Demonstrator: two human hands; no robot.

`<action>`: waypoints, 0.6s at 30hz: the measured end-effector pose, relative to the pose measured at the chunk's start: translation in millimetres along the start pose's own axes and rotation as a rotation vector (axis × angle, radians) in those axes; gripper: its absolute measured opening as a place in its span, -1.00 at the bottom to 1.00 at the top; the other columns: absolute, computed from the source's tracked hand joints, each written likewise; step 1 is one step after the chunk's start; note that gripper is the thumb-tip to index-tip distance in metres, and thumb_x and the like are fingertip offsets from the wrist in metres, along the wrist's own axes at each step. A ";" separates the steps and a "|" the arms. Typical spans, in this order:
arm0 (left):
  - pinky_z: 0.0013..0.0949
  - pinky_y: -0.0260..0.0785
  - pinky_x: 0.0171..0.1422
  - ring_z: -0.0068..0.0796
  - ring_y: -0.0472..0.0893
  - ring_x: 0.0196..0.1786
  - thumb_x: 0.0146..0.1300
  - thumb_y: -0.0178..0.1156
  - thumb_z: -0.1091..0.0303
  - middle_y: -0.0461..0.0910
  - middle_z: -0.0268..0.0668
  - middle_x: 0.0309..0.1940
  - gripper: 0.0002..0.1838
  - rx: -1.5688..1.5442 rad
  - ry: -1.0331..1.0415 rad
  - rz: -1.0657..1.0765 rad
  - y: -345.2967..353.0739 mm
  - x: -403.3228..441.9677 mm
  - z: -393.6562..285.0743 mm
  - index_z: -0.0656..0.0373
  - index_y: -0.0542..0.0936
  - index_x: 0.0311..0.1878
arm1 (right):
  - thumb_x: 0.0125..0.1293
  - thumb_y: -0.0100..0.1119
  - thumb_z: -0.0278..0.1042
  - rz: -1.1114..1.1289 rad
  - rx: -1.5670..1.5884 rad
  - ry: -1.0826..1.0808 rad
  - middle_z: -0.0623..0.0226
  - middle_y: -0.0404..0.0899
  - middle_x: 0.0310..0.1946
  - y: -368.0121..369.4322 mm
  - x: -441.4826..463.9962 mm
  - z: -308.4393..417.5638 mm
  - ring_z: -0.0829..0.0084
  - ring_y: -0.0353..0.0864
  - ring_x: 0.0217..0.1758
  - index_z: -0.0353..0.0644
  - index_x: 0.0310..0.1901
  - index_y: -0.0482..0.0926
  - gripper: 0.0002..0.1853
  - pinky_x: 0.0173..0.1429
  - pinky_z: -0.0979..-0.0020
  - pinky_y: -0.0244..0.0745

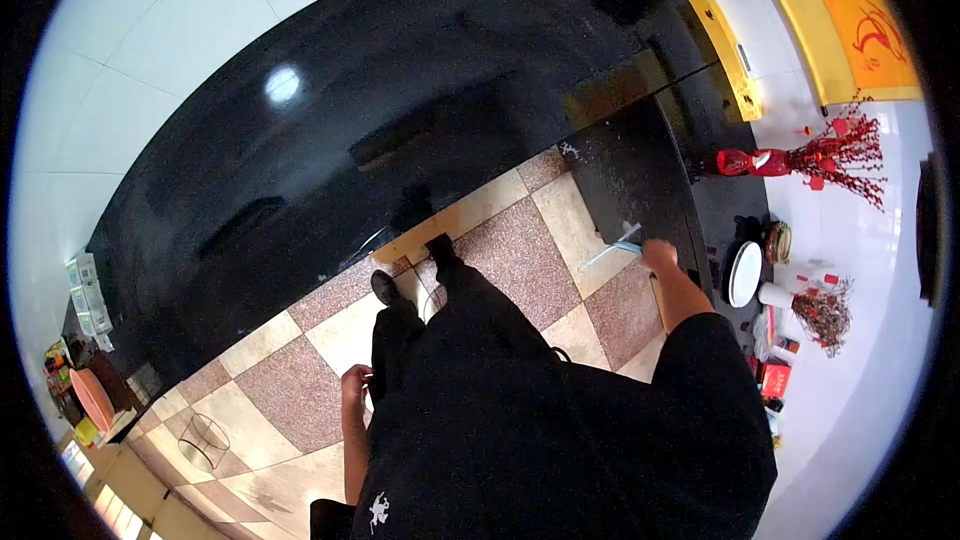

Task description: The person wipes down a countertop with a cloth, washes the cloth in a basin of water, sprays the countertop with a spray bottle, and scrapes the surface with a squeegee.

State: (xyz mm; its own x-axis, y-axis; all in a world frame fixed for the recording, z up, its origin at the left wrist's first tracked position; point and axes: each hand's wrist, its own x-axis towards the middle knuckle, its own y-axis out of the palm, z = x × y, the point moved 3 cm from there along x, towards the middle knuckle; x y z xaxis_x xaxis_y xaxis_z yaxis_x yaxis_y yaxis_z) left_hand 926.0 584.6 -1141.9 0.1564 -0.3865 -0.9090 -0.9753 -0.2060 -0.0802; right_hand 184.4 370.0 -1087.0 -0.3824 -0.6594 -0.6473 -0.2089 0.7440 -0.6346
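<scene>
My right hand (658,255) is closed around a thin light-blue, forked thing (614,246), perhaps a plastic hanger; its exact kind is hard to make out. It sticks out from my fingers over the tiled floor, beside the dark cabinet front. Down by my left thigh hangs my left hand (357,382), its fingers loosely bent and slightly apart, with nothing visible in them. My black shirt (560,430) and black trousers (490,310) fill the lower middle.
A long glossy black surface (330,140) curves across the upper left. Along the right wall stand a red vase (740,162) with red branches, a white round plate (744,274) and a white vase (774,294). A pink oval thing (92,398) and a wire frame (203,442) are at lower left.
</scene>
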 end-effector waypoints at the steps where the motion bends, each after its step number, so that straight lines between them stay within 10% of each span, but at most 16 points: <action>1: -0.41 0.22 -0.30 -0.56 0.49 -0.38 0.29 0.05 0.17 0.56 -0.44 -0.43 -0.77 0.014 0.007 0.026 -5.2 5.8 0.2 0.04 0.64 -0.33 | 0.37 0.22 -0.19 -0.066 0.167 0.184 0.01 0.70 -0.29 29.9 -14.2 -11.9 0.13 0.77 -0.26 -0.23 -0.22 0.57 -0.75 -0.21 0.17 0.66; 4: -0.41 0.23 -0.30 -0.55 0.49 -0.35 0.29 0.05 0.17 0.55 -0.43 -0.42 -0.75 -0.049 -0.034 0.072 -22.5 18.4 22.9 0.06 0.65 -0.31 | 0.37 0.21 -0.23 -0.067 1.173 0.576 0.19 0.56 -0.54 109.0 -28.6 -18.0 0.29 0.63 -0.53 -0.20 -0.38 0.48 -0.75 -0.43 0.25 0.54; 7: -0.39 0.28 -0.27 -0.52 0.51 -0.32 0.30 0.03 0.20 0.57 -0.40 -0.41 -0.75 -0.070 -0.005 0.117 -37.0 29.0 35.0 0.06 0.65 -0.32 | 0.38 0.17 -0.25 -0.148 1.334 0.655 0.34 0.37 -0.67 84.0 -69.9 11.7 0.42 0.42 -0.69 -0.15 -0.42 0.42 -0.75 -0.58 0.30 0.37; 10: -0.30 0.44 -0.15 -0.41 0.59 -0.25 0.31 -0.02 0.27 0.67 -0.27 -0.30 -0.76 -0.098 0.000 0.088 -53.7 18.3 38.6 0.12 0.62 -0.30 | 0.32 0.29 0.02 -0.120 1.347 0.565 0.20 0.61 -0.47 71.7 -83.2 39.7 0.31 0.66 -0.41 -0.33 -0.23 0.55 -0.54 -0.30 0.20 0.57; 13: -0.19 0.57 -0.02 -0.30 0.67 -0.18 0.33 -0.07 0.30 0.70 -0.16 -0.25 -0.75 -0.191 0.022 0.058 -77.9 7.8 62.6 0.17 0.59 -0.27 | 0.34 0.30 0.02 -0.368 1.020 0.439 0.23 0.56 -0.54 64.9 -61.4 64.8 0.33 0.60 -0.51 -0.30 -0.28 0.52 -0.55 -0.35 0.24 0.53; 14: -0.17 0.59 -0.03 -0.28 0.68 -0.19 0.32 -0.08 0.31 0.70 -0.15 -0.24 -0.75 -0.217 0.006 0.022 -86.0 8.4 76.6 0.17 0.59 -0.26 | 0.36 0.31 -0.05 -0.448 1.237 0.333 0.48 0.37 -0.72 35.1 -76.5 93.4 0.48 0.41 -0.72 -0.11 -0.45 0.40 -0.60 -0.64 0.32 0.31; 15: -0.16 0.61 -0.03 -0.27 0.69 -0.19 0.32 -0.09 0.33 0.70 -0.13 -0.23 -0.75 -0.241 -0.011 -0.014 -94.4 9.2 92.7 0.18 0.58 -0.26 | 0.34 0.29 0.09 -0.396 1.279 0.307 0.16 0.59 -0.54 -17.6 -108.6 130.3 0.29 0.57 -0.51 -0.31 -0.28 0.56 -0.51 -0.30 0.23 0.49; 18: -0.16 0.63 -0.05 -0.25 0.69 -0.21 0.31 -0.11 0.35 0.70 -0.12 -0.22 -0.75 -0.355 -0.001 -0.047 -108.3 -11.6 120.8 0.19 0.58 -0.23 | 0.34 0.29 0.05 -0.657 0.865 -0.111 0.08 0.60 -0.53 -112.8 -146.0 231.7 0.23 0.58 -0.51 -0.23 -0.27 0.65 -0.58 -0.31 0.21 0.49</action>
State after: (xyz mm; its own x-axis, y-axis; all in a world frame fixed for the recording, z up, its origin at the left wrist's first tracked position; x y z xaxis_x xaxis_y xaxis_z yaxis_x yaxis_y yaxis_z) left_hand 1010.9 720.0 -1172.1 0.1991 -0.3681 -0.9082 -0.8520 -0.5230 0.0251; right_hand 472.3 357.5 -1018.8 -0.3347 -0.9389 -0.0800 0.3772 -0.0558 -0.9244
